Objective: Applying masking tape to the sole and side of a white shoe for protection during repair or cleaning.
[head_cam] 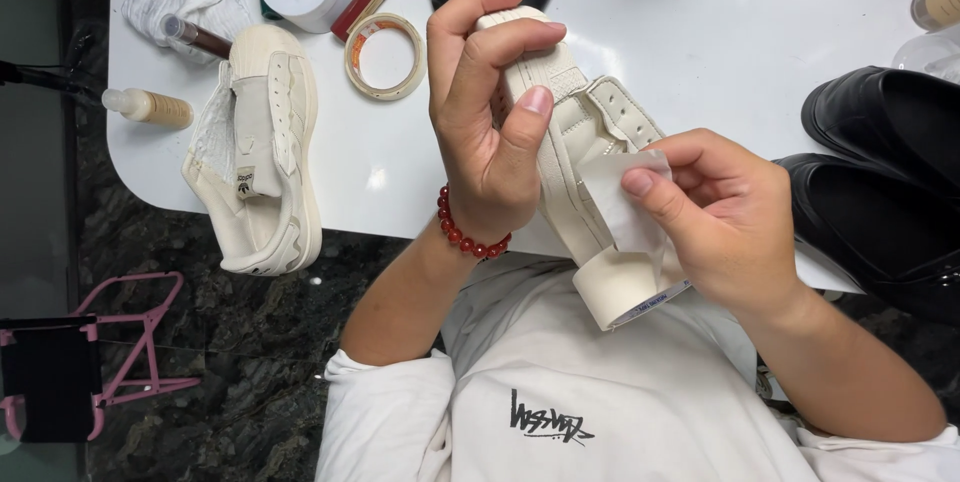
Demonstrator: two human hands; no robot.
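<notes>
Both hands work one cream sneaker (575, 132), held above the counter (720, 52) edge: our left hand (490, 132) grips its toe and sole, our right hand (730, 222) pinches the loose end of a masking tape roll (625, 287) against its side. We judge the taping just begun; the sole looks mostly bare. Its mate (262, 152) lies on the white counter by another tape ring (385, 55), bottles and black shoes (880, 172), above dark marble floor (250, 342).

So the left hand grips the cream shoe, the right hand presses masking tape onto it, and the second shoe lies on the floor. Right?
Not quite. The head view shows the second shoe lying on the white table, not the floor. The rest stands: the left hand grips the cream shoe and the right hand presses masking tape onto it.
</notes>
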